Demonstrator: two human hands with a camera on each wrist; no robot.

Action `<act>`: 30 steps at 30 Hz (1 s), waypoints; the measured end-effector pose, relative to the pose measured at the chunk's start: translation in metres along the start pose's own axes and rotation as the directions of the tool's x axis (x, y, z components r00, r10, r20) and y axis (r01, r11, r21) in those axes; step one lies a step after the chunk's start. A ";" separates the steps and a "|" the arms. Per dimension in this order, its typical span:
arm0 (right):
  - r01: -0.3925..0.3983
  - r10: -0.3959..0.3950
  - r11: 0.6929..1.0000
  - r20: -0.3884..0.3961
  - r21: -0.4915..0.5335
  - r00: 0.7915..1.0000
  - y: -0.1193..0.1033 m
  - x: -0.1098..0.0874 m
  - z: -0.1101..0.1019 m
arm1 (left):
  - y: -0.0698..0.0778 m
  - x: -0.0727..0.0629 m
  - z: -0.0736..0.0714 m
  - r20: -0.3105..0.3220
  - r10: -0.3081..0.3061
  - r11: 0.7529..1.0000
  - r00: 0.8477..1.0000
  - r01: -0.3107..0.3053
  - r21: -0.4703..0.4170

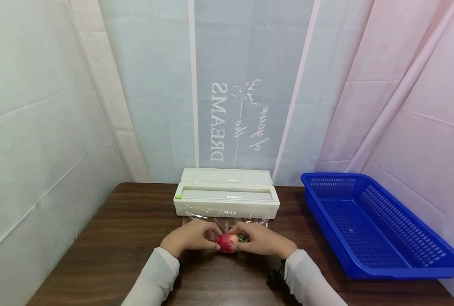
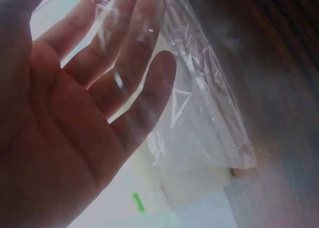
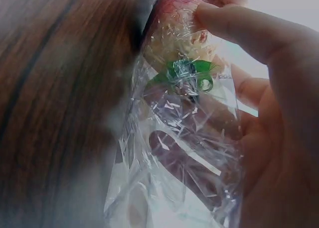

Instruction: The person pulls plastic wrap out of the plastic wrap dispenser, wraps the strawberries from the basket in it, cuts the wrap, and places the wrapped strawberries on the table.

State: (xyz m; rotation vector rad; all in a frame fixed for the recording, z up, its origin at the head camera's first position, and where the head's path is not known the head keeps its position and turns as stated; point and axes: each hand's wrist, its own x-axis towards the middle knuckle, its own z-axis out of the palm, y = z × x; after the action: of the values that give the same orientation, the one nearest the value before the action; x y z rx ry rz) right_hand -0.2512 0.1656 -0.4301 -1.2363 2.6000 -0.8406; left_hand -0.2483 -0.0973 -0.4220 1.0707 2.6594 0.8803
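Observation:
A red fruit [image 1: 228, 243] with a pale yellow end and green leaves lies in clear plastic film near the table's front. My left hand [image 1: 192, 236] holds its left side between thumb and fingers, and my right hand [image 1: 263, 240] grips the leafy end. In the right wrist view, my right thumb presses on the fruit [image 3: 172, 24], and crinkled film [image 3: 174, 153] covers the leaves and trails past them. The left wrist view has film [image 2: 204, 123] over my extended left fingers; the fruit is out of sight there. A white film dispenser box [image 1: 227, 210] stands just beyond both hands, lid raised.
To the right is a blue plastic basket [image 1: 355, 272] with slotted sides. The dark wooden table [image 1: 108, 250] extends left of the hands. Pale curtains [image 1: 165, 93] hang behind the box and along both sides. A small green tab [image 1: 178, 196] marks the box's left end.

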 end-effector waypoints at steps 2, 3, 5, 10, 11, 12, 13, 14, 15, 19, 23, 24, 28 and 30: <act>-0.011 0.011 1.000 0.011 0.008 1.000 0.001 -0.001 0.000 | 0.001 -0.001 -0.001 0.005 -0.001 1.000 1.000 0.001 0.007; -0.020 0.019 1.000 0.018 0.011 1.000 0.002 -0.001 -0.001 | 0.001 -0.002 -0.001 0.008 -0.003 1.000 1.000 0.003 0.011; -0.036 0.035 0.999 0.027 0.018 0.999 0.003 -0.002 -0.001 | 0.002 -0.003 -0.002 0.015 -0.020 1.000 1.000 0.020 0.011; -0.065 0.065 0.998 0.038 0.008 0.997 0.003 -0.002 -0.001 | 0.003 -0.003 -0.004 0.011 -0.026 1.000 1.000 0.026 -0.007; -0.065 0.065 0.998 0.041 0.003 0.997 0.003 -0.002 -0.001 | 0.004 -0.002 -0.004 0.007 -0.021 1.000 1.000 0.021 -0.015; -0.067 0.067 0.998 0.044 -0.003 0.997 0.003 -0.002 -0.001 | 0.004 -0.001 -0.004 0.004 -0.011 1.000 1.000 0.011 -0.019; -0.069 0.069 0.998 0.047 -0.006 0.997 0.003 -0.002 -0.002 | 0.005 0.000 -0.004 0.001 -0.005 1.000 1.000 0.005 -0.026; -0.072 0.073 0.997 0.051 -0.008 0.996 0.003 -0.002 -0.002 | 0.005 0.001 -0.003 0.002 0.000 0.999 1.000 0.000 -0.035; -0.077 0.077 0.997 0.056 -0.009 0.995 0.003 -0.002 -0.002 | 0.006 0.002 -0.003 0.003 -0.001 0.999 1.000 0.001 -0.046; -0.102 0.101 0.995 0.078 0.005 0.992 0.002 -0.002 -0.001 | 0.008 0.004 0.000 0.017 0.019 0.997 1.000 -0.017 -0.076; -0.111 0.110 0.994 0.085 0.007 0.990 0.002 -0.002 0.001 | 0.008 0.005 0.003 0.016 0.045 0.996 0.999 -0.043 -0.077; -0.112 0.111 0.994 0.085 0.007 0.990 0.002 -0.001 0.001 | 0.007 0.006 0.004 0.015 0.047 0.996 0.999 -0.046 -0.075; -0.129 0.128 0.992 0.075 -0.003 0.989 0.002 -0.001 0.001 | 0.004 0.006 0.005 0.014 0.040 0.996 0.999 -0.039 -0.076; -0.134 0.135 0.991 0.069 -0.013 0.988 0.001 -0.001 0.001 | 0.003 0.006 0.004 0.016 0.034 0.997 0.999 -0.033 -0.070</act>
State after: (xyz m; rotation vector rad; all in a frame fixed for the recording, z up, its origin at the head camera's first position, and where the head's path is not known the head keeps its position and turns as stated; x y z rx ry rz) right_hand -0.2509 0.1669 -0.4320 -1.0577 2.5995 -0.7490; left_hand -0.2491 -0.0895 -0.4232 1.1042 2.5838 0.9579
